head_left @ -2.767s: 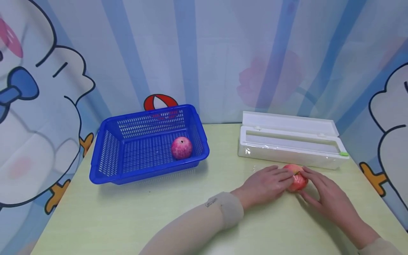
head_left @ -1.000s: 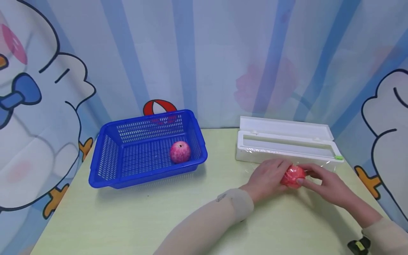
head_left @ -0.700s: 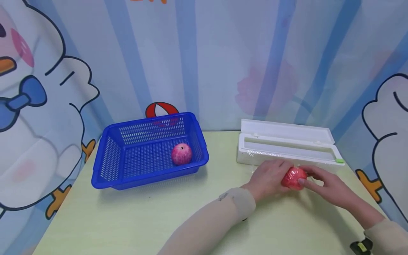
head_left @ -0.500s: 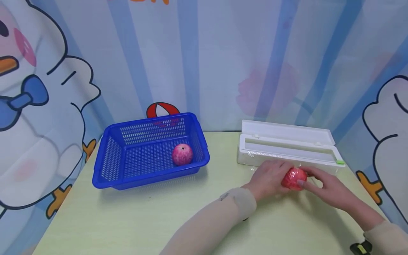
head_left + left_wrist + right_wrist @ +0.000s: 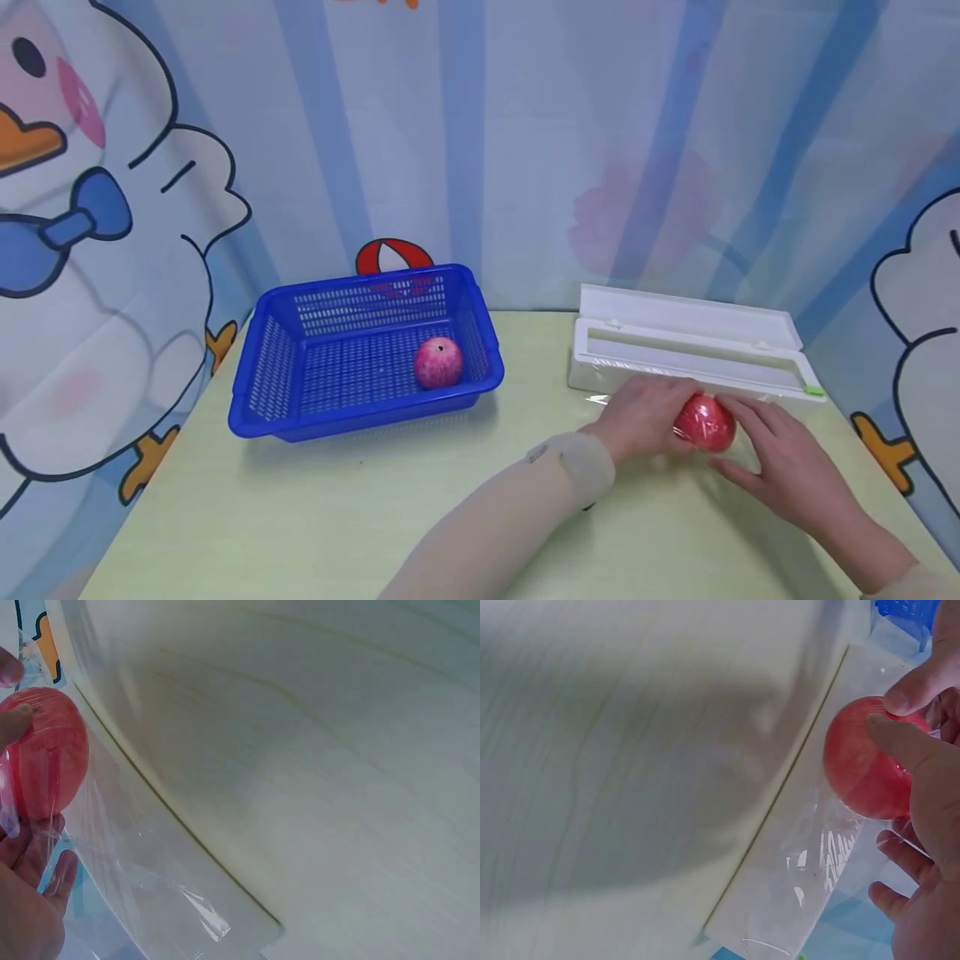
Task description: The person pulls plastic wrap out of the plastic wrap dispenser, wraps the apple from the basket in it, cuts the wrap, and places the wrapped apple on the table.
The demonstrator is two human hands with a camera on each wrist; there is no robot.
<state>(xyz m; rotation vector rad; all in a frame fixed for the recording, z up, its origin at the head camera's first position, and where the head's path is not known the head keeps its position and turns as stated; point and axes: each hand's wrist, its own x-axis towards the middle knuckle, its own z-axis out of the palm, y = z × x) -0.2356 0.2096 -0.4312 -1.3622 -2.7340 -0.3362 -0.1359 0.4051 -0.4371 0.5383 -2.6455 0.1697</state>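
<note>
A red apple (image 5: 706, 423) with clear, shiny cling film over it is held between both hands in front of the white cling film box. My left hand (image 5: 647, 414) grips it from the left, thumb on its near side as the left wrist view shows. The right hand (image 5: 787, 467) curves round its right side, fingers at the top and thumb lower, a little off the skin in the head view. Creased film (image 5: 832, 859) stretches beside the apple (image 5: 870, 761) in the right wrist view. The apple's far side is hidden.
The white cling film box (image 5: 693, 371) stands behind the hands, lid raised, with a green slider (image 5: 813, 390) at its right end. A blue plastic basket (image 5: 367, 414) sits on the left, holding another pinkish-red apple (image 5: 438, 362). A printed curtain (image 5: 525, 150) hangs behind the table.
Both hands have drawn close round the apple and turned it, its stem no longer showing. Since half a second ago the right thumb has come off the apple's front. The head view has shifted slightly.
</note>
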